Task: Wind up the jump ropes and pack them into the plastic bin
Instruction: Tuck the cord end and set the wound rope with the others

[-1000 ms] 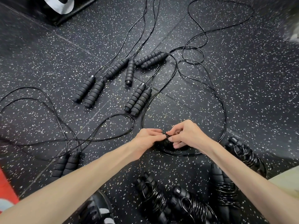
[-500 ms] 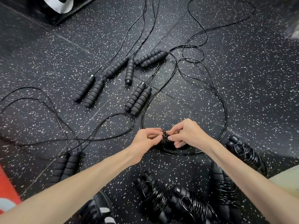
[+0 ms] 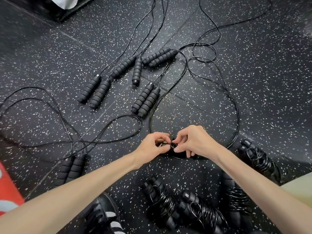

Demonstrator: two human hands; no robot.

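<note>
Head view is showing both hands meeting low over the speckled floor (image 3: pixel 253 81), working on one black cord (image 3: pixel 235 115) whose long loop is running out ahead and back to a pair of handles (image 3: pixel 159 57). The winding step is in hand, judging by this: a small tight coil (image 3: pixel 173 146) is sitting between the two hands while most of that cord is lying slack on the floor.

The left hand (image 3: pixel 152 147) is curling its fingers (image 3: pixel 162 136) in and pinching the cord just beside the coil. The right hand (image 3: pixel 192 142) is pinching the coil itself between thumb and forefinger, its other fingers bent under and touching the floor. Neither hand is spread.

Four wound ropes (image 3: pixel 162 201) are lying close to the person, between the forearms and to the right. Four more pairs of handles (image 3: pixel 146 99) are waiting unwound further out, their cords trailing away. The plastic bin is not showing anywhere.

Next, the hands probably need to be drawing the slack in turn by turn, keeping tension so the coil is not springing open, and minding where the loop is crossing other cords.
</note>
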